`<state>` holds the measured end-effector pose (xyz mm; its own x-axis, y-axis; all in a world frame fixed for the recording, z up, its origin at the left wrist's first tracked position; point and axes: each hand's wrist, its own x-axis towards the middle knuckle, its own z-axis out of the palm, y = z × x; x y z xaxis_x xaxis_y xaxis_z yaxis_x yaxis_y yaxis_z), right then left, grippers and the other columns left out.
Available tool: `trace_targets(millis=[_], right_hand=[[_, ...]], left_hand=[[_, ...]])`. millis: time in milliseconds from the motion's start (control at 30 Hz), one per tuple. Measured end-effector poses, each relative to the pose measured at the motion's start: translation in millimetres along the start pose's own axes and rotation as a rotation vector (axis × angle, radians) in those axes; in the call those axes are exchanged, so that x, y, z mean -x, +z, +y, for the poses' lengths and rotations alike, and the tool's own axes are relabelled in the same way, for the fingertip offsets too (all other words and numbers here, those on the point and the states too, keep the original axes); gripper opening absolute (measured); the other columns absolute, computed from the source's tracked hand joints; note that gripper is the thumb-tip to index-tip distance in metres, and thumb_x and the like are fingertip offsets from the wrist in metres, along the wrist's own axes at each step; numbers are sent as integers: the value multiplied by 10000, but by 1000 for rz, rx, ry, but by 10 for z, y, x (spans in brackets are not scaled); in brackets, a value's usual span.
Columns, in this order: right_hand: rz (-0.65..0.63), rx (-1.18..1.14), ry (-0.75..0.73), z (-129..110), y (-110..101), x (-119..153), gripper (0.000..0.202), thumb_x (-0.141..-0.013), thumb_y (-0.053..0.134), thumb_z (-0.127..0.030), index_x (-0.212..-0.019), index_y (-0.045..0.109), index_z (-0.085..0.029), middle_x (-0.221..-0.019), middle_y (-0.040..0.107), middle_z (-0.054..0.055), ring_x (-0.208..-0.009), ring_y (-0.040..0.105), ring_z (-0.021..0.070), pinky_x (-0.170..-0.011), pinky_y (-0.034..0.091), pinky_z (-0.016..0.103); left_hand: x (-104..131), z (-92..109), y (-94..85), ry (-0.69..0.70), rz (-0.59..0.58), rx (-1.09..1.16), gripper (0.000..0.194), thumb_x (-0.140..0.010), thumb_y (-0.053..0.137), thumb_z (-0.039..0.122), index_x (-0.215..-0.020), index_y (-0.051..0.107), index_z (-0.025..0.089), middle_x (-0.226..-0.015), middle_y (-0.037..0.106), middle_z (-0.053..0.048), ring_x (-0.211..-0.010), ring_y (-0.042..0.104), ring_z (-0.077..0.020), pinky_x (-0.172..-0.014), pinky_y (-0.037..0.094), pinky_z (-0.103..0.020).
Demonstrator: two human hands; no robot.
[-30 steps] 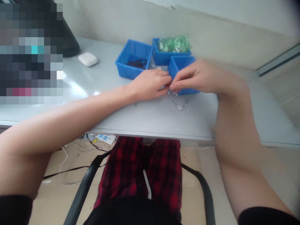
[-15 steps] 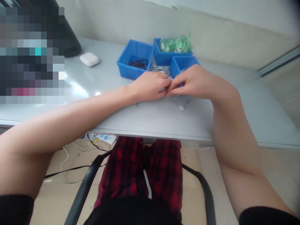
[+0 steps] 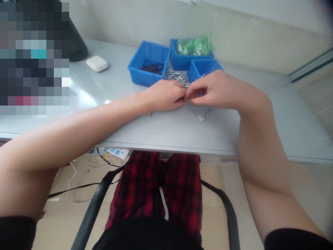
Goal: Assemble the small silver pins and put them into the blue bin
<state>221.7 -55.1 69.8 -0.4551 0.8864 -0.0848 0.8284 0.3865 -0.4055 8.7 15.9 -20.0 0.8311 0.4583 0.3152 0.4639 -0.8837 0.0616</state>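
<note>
My left hand [image 3: 166,95] rests low over the desk with its fingers curled closed; whatever lies in them is hidden. Close against its fingertips, my right hand [image 3: 215,91] is bent down in a pinch. A bit of silver metal shows just below the right fingertips, too small to name. Just behind the hands lies a pile of slim silver metal pieces [image 3: 178,76]. Several more thin silver pieces [image 3: 199,115], one standing at an angle, lie in front of my right hand. A blue bin [image 3: 205,65] stands partly hidden behind that hand.
Another blue bin [image 3: 145,79] holds dark screws [image 3: 153,68]. At the back, a third blue bin [image 3: 182,63] carries a green plastic bag [image 3: 195,47] with metal parts. A white rounded case [image 3: 97,64] lies left on the grey desk [image 3: 161,133]. A wall stands behind.
The fingertips of my right hand have drawn slightly apart from my left hand, and a bit of silver metal now shows below them. My left hand has barely moved. The view has shifted slightly.
</note>
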Motion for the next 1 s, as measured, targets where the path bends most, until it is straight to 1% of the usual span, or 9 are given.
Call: trace_targets(millis=[233,333,433,500,600,667,767,900,1000], right_hand=[[59,-78,39,-48,-39,27,135,-895,743,-292,-890,854,-368,-985,855,15,-997,757,337,-926,583,472],[80,-180,33,-4,-126,68,137,-886,820,-435,-978,874,-349,-1031,861,21,-981,749,320,-904,587,453],[83,-254,70,103,-236,133,408,-807,909,-624,-1059,879,-305,-997,845,43,-952,719,301,-806,552,418],[54,-210,138,188,-306,188,409,-780,893,-567,-1089,893,-299,-1032,858,51,-927,692,277,-791,524,417],[-7,-91,236,293,-390,270,427,-751,858,-613,-1076,933,-346,-972,849,54,-836,664,269,-715,477,432],[-28,-94,281,321,-420,309,402,-814,848,-576,-1141,924,-355,-968,849,55,-855,700,286,-746,528,438],[131,-100,297,285,-410,323,248,-846,848,-413,-1068,901,-313,-938,843,55,-886,729,294,-795,561,435],[496,-28,325,218,-348,266,145,-877,812,-242,-996,894,-253,-910,830,75,-940,761,299,-884,593,450],[563,-23,342,284,-321,199,138,-884,801,-209,-983,887,-249,-972,874,91,-1007,809,327,-969,622,474]], left_hand=[[6,28,-38,-22,-33,-28,305,-1098,556,269,-1172,838,180,-1197,852,-136,-1122,817,-324,-970,631,-442],[8,49,-62,-18,-48,-49,301,-1107,548,242,-1175,833,170,-1216,857,-135,-1113,798,-298,-969,618,-415],[4,51,-63,2,-35,-53,296,-1104,545,235,-1137,835,182,-1197,861,-132,-1097,810,-302,-908,614,-404],[1,48,-52,20,-17,-54,296,-1105,543,234,-1119,834,187,-1189,864,-132,-1096,822,-303,-874,608,-398],[1,52,-32,61,-11,-68,299,-1123,536,230,-1139,832,186,-1189,873,-132,-1119,828,-296,-860,602,-389],[1,60,-21,105,-22,-77,288,-1126,548,219,-1160,832,186,-1191,878,-130,-1147,823,-295,-866,604,-388],[-1,69,-5,155,-29,-83,278,-1131,562,208,-1160,837,183,-1199,879,-132,-1166,815,-286,-891,611,-382],[-5,71,12,173,-23,-103,272,-1137,572,207,-1157,840,168,-1205,880,-144,-1166,813,-291,-928,619,-397],[-5,77,12,184,-6,-119,263,-1136,582,210,-1153,842,171,-1206,884,-139,-1139,814,-283,-926,619,-397]])
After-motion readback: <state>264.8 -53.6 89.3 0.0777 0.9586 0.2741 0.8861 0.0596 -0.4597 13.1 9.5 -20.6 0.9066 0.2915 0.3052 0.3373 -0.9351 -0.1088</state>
